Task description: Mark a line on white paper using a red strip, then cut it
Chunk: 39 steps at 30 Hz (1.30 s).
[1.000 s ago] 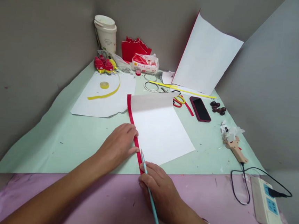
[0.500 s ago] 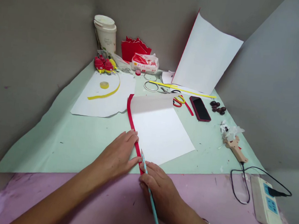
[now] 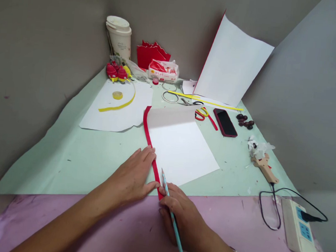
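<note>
A white sheet with a folded red edge strip lies on the green mat in front of me. My left hand lies flat with its fingers pressing on the near end of the red strip. My right hand grips a light-blue pencil and rests at the sheet's near corner, the pencil tip pointing up beside the strip.
At the back stand a lidded cup, red paper pieces, a tissue pack and a large leaning sheet. Scissors, a phone, a glue gun and a power strip lie to the right.
My left hand slid down the red strip toward me and flattened on it. My right hand with the pencil shifted slightly nearer and to the right.
</note>
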### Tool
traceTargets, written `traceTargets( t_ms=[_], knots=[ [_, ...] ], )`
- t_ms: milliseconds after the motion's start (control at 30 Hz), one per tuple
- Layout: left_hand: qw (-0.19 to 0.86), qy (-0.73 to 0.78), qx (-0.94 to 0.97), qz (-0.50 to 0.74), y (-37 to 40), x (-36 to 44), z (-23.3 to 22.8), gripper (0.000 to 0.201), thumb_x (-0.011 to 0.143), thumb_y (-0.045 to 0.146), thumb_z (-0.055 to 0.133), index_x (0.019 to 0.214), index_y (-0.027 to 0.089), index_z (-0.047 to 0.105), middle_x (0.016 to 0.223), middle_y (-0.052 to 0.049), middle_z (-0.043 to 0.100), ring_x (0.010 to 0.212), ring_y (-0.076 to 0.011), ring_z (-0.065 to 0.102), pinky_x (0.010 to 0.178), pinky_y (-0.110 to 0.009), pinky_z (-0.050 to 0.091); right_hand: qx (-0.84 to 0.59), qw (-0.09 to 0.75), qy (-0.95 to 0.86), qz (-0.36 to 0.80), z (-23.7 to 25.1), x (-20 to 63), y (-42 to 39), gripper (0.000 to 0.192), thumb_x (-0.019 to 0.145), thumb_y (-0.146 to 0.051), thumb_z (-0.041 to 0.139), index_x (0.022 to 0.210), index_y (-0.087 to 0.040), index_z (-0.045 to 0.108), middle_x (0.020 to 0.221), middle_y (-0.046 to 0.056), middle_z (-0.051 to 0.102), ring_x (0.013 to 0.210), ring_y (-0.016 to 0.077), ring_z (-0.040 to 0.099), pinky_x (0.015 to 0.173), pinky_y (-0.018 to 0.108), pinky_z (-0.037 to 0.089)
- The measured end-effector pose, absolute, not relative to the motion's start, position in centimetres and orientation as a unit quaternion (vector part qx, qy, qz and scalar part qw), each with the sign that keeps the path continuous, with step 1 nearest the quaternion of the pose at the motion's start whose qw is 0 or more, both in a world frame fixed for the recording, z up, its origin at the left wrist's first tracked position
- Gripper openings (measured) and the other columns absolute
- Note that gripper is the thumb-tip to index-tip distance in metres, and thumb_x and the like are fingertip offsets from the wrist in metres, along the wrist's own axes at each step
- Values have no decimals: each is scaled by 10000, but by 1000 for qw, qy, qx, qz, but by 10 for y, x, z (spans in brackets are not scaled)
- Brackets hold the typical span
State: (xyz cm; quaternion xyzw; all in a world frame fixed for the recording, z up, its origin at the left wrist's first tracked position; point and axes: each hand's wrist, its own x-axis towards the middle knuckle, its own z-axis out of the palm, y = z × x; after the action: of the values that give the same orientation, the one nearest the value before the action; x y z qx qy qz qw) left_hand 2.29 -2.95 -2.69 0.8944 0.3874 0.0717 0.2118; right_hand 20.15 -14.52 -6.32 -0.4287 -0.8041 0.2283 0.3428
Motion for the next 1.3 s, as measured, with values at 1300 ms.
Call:
traceTargets(
  t_ms=[1300],
  knots=[
    [215,383,896,62,-28,23,-32,704,728,514,663,1276,134,435,1431,-229,422,1359,-364,347,1089,-550,326,-504,402,-737,204,-47,204,-140,330,919,-118,420,1199,-198,575,887,77,673,765,201,605,657,326,500]
  ],
)
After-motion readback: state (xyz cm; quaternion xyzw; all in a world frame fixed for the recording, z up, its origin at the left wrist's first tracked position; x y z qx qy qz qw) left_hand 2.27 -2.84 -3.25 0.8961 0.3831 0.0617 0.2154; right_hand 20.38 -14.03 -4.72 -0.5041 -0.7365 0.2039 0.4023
